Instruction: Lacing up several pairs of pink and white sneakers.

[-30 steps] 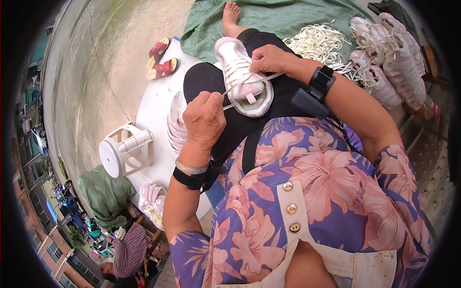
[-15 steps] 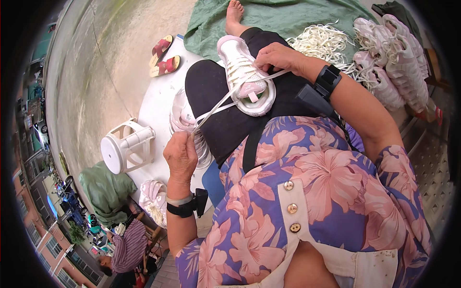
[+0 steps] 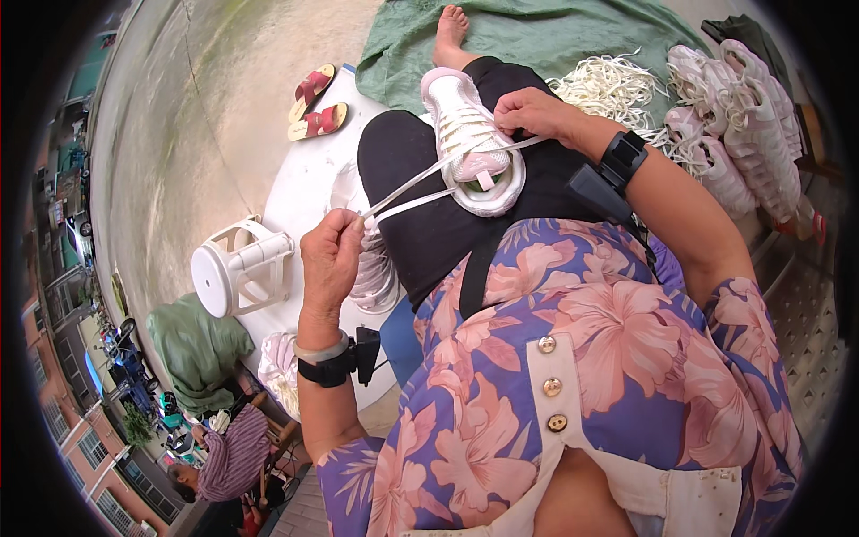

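Observation:
A white and pink sneaker (image 3: 470,143) rests on my black-trousered lap, its toe pointing away and its heel opening toward me. White lace is threaded through its upper eyelets. My left hand (image 3: 331,255) is closed in a pinch on the white shoelace (image 3: 407,186), which stretches from the shoe's tongue area out to the left. Beside the sneaker's right edge, my right hand (image 3: 534,116) is closed, its fingertips at the eyelets. Another stretch of lace comes out to the right under that hand; its fingers partly hide their hold.
Loose white laces (image 3: 608,88) are heaped on a green cloth (image 3: 528,36). Several pale sneakers (image 3: 752,134) are piled at the right. More shoes (image 3: 374,277) lie left of my lap on a white board. A white stool (image 3: 240,267), red sandals (image 3: 319,112) and a seated person (image 3: 237,456) are farther left.
My left hand has moved up and slightly outward, away from the shoe, drawing the lace straighter. The right hand keeps its place by the eyelets. The whole view has shifted slightly.

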`<state>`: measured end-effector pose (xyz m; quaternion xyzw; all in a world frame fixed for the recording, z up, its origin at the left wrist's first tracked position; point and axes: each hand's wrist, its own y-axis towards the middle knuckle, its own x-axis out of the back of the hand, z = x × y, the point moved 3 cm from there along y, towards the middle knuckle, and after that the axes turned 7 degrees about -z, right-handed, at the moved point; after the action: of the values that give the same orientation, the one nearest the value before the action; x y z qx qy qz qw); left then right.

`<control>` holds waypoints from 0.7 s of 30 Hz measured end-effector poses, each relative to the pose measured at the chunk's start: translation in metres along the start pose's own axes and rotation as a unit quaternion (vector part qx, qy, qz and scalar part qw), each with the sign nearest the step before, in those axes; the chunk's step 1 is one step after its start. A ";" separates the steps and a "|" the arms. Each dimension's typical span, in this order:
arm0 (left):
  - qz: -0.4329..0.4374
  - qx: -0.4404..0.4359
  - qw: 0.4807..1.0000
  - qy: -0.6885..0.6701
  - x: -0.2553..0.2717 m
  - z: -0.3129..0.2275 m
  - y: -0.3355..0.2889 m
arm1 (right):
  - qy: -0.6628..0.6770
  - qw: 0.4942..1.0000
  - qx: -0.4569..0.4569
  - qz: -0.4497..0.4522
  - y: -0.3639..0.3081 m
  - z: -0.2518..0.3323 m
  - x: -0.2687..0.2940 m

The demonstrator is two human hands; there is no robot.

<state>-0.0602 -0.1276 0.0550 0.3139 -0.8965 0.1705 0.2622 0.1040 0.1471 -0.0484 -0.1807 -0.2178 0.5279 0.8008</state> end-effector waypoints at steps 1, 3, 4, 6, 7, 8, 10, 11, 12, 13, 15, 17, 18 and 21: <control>0.000 0.000 1.000 0.000 0.000 0.001 0.000 | 0.000 1.000 0.000 0.000 0.000 -0.001 -0.001; -0.003 0.003 1.000 -0.009 0.000 0.005 -0.001 | 0.008 1.000 0.010 0.001 0.001 -0.001 -0.002; -0.003 0.004 1.000 -0.009 0.000 0.007 -0.001 | 0.008 1.000 0.010 0.001 0.001 -0.001 -0.002; -0.005 0.001 1.000 -0.014 -0.001 0.008 -0.001 | 0.008 1.000 0.012 -0.002 0.000 -0.001 -0.002; -0.005 0.001 1.000 -0.014 -0.001 0.009 -0.001 | 0.008 1.000 0.012 -0.002 -0.001 0.000 -0.002; -0.003 0.002 1.000 -0.012 -0.001 0.009 0.000 | 0.009 1.000 0.011 -0.004 -0.001 0.000 -0.002; -0.002 0.004 1.000 -0.010 -0.001 0.009 -0.001 | 0.011 1.000 0.009 -0.006 -0.001 0.000 -0.002; -0.003 0.005 1.000 -0.012 -0.001 0.009 -0.001 | 0.011 1.000 0.014 -0.006 -0.001 0.000 -0.002; -0.004 0.005 1.000 -0.015 -0.001 0.009 -0.001 | 0.011 1.000 0.018 -0.006 -0.001 0.000 -0.002; -0.004 0.005 1.000 -0.015 -0.001 0.010 0.000 | 0.011 1.000 0.018 -0.006 -0.001 0.000 -0.002; -0.008 0.003 1.000 -0.011 -0.001 0.011 0.000 | 0.012 1.000 0.022 -0.004 -0.002 0.000 -0.002; -0.008 0.008 1.000 -0.006 -0.001 0.009 0.000 | 0.013 1.000 0.022 -0.006 -0.002 0.000 -0.003; -0.009 0.012 1.000 -0.003 -0.001 0.008 0.000 | 0.014 1.000 0.022 -0.009 -0.002 0.000 -0.003; 0.028 0.036 0.997 -0.061 0.001 -0.005 -0.003 | 0.020 0.999 0.027 0.000 0.000 0.001 -0.005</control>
<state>-0.0572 -0.1282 0.0598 0.3080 -0.9124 0.1902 0.1912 0.1023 0.1428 -0.0484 -0.1700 -0.1874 0.5294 0.8097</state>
